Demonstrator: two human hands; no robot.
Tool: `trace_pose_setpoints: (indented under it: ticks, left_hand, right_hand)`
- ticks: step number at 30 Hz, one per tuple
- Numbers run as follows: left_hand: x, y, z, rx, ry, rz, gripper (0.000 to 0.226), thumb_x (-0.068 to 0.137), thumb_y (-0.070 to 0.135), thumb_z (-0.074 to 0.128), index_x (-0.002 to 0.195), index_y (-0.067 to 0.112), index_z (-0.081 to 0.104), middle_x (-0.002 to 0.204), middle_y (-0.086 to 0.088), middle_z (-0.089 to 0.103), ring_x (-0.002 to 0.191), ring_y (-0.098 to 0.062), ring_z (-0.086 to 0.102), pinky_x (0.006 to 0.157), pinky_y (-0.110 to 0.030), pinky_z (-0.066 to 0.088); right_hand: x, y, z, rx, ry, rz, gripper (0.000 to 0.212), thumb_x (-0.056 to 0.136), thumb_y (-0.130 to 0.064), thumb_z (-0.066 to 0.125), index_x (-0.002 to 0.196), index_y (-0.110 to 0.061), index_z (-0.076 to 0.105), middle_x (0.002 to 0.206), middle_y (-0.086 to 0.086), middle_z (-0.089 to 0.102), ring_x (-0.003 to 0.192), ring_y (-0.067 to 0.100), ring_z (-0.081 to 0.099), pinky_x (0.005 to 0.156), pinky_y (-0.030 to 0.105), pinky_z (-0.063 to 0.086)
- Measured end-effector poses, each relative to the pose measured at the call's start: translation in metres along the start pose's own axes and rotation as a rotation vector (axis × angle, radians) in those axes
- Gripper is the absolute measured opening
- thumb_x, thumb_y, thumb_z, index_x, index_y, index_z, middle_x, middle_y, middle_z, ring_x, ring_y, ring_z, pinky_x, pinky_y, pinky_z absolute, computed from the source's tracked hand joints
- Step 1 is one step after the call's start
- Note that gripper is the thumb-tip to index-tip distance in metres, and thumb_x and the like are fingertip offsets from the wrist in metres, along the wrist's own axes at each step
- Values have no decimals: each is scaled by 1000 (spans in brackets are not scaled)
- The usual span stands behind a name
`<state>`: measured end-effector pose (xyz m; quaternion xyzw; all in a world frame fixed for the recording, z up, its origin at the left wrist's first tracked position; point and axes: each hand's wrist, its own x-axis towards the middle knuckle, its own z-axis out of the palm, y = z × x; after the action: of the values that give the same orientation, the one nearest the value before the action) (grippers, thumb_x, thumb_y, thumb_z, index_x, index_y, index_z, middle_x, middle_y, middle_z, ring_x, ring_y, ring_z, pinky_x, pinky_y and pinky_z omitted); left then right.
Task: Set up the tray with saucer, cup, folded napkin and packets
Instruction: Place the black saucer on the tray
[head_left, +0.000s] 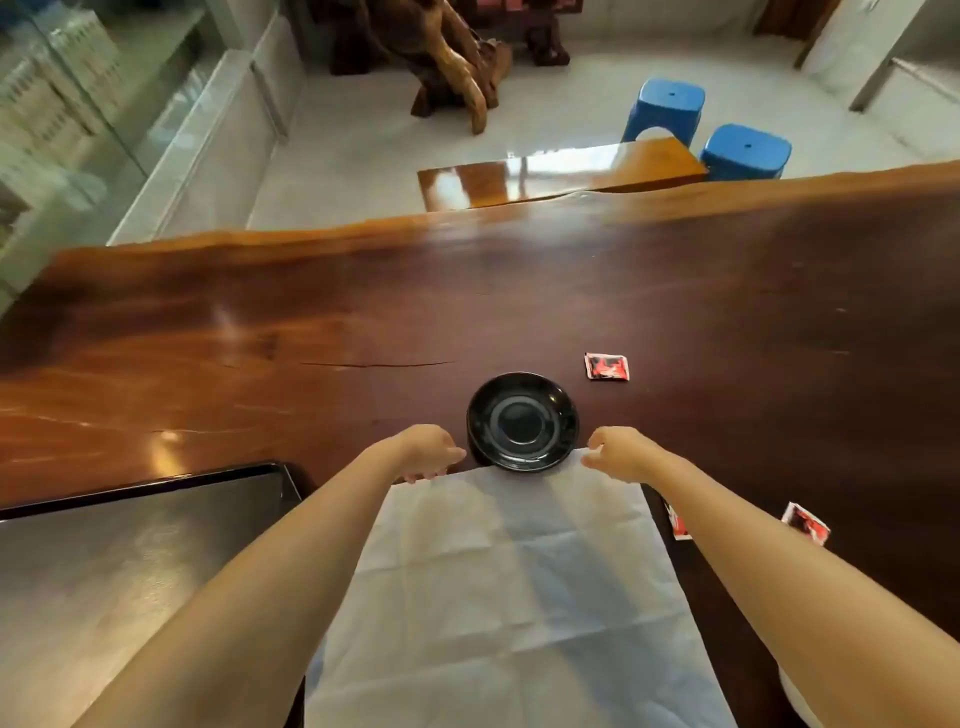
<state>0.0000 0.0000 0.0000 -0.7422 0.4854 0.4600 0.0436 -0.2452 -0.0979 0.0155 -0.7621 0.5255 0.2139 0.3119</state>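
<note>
A pale blue napkin (509, 582) lies unfolded and flat on the dark wooden table, creased in squares. My left hand (428, 452) pinches its far left corner. My right hand (618, 452) pinches its far right corner. A black saucer (522, 421) sits just beyond the napkin's far edge, between my hands, and the napkin overlaps its near rim. A dark tray (140, 545) rests at the near left. One red packet (606, 367) lies beyond the saucer to the right. Two more red packets (806, 522) lie by my right forearm, one partly hidden (678, 525). No cup is in view.
The wooden table (727, 291) stretches far to the right and back. Behind it stand a glossy wooden bench (561, 174), two blue stools (745, 150) and a carved wood piece (447, 62) on a pale floor.
</note>
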Motion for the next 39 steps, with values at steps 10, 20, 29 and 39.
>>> trace_pose_setpoints:
  ticks: [10, 20, 29, 39]
  left_hand:
    - [54, 19, 10, -457, 191, -81, 10, 90, 20, 59, 87, 12, 54, 80, -5, 63, 66, -18, 66, 54, -26, 57]
    - [48, 14, 19, -725, 286, -171, 12, 83, 3, 65, 73, 10, 63, 83, -9, 70, 79, -26, 70, 76, -40, 59]
    - [-31, -2, -6, -928, 395, -202, 10, 84, 0, 62, 78, 8, 61, 79, -9, 67, 68, -22, 69, 57, -29, 59]
    - [-152, -58, -31, -1362, 645, -161, 21, 87, -2, 58, 108, -1, 61, 99, -18, 68, 80, -26, 68, 52, -28, 58]
  right_hand:
    - [53, -21, -5, 127, 99, 75, 23, 90, -17, 52, 107, -3, 46, 96, 12, 51, 76, 29, 52, 59, 32, 41]
    - [64, -17, 3, 477, 154, 65, 25, 79, 0, 63, 103, -1, 58, 105, 19, 62, 93, 31, 62, 82, 44, 55]
    - [21, -67, -26, 612, 51, -100, 22, 79, 4, 65, 99, -5, 61, 90, 14, 67, 81, 30, 68, 69, 41, 60]
    - [-49, -175, -38, 823, 10, -273, 16, 81, 7, 62, 89, -6, 65, 79, 12, 69, 67, 21, 69, 68, 39, 59]
